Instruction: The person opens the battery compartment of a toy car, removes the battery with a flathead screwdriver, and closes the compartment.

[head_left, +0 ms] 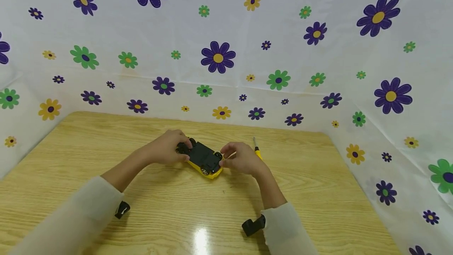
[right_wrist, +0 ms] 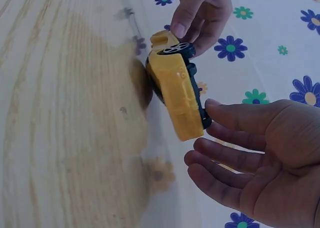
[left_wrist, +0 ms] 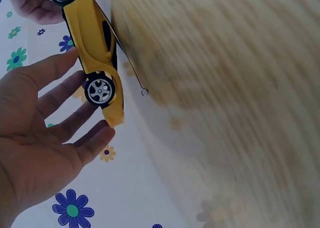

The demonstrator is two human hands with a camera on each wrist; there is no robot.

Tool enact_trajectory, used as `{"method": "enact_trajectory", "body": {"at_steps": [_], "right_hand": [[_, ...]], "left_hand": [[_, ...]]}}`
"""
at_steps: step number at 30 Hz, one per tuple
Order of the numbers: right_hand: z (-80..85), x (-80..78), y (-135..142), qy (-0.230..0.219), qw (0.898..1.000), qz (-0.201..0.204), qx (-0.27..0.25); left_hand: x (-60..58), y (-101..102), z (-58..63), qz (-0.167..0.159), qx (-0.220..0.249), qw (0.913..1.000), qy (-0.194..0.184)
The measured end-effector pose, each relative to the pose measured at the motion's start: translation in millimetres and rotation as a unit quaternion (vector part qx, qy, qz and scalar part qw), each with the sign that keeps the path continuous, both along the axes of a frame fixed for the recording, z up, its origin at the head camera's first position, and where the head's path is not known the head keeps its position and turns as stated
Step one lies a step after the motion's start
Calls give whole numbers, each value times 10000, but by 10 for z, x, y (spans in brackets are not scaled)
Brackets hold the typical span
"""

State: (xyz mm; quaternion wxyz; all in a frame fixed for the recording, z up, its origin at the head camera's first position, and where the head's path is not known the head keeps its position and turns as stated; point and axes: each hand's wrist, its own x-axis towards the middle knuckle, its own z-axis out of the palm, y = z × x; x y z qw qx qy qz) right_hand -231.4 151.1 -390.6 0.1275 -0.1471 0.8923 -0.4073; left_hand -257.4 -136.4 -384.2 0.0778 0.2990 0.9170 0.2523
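Note:
A yellow toy car (head_left: 203, 156) lies upside down on the table, its black underside and wheels facing up. My left hand (head_left: 170, 147) holds the car's left end, thumb on the near side and fingers on the far side. In the left wrist view the left fingers (left_wrist: 65, 118) lie around that end beside a silver-spoked wheel (left_wrist: 100, 90). My right hand (head_left: 244, 158) is at the opposite end, with its thumb at the edge of the black underside. Its fingers (right_wrist: 225, 160) are loosely bent next to the car's yellow end (right_wrist: 182, 123), not wrapped round it.
Behind the right hand lies a screwdriver (head_left: 256, 148) with a yellow and black handle, partly hidden. The wooden table (head_left: 170, 215) meets a white flower-printed cloth (head_left: 184, 34) at the back and sides. Black devices (head_left: 253, 225) sit at both wrists.

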Motion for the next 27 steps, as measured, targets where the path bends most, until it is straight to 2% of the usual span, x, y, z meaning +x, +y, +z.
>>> {"method": "enact_trajectory", "body": {"at_steps": [4, 7, 11, 20, 24, 27], "right_hand": [[105, 23, -50, 374, 9979, 345, 412], [167, 28, -114, 681, 9903, 910, 801], [212, 39, -203, 1064, 9729, 1631, 1250], [183, 80, -320, 1824, 9246, 2607, 2096], [145, 110, -319, 2126, 9061, 2858, 2285], [108, 125, -308, 2382, 8957, 2944, 2328]], "left_hand": [[-56, 8, 26, -256, 17, 9997, 20], [-106, 13, 30, -479, -16, 9987, 172], [-180, 15, 31, -814, -86, 9960, 359], [-324, 17, 35, -1278, -164, 9910, 351], [-369, 31, 39, -1459, -158, 9885, 368], [-391, 49, 47, -1522, -93, 9878, 316]]}}
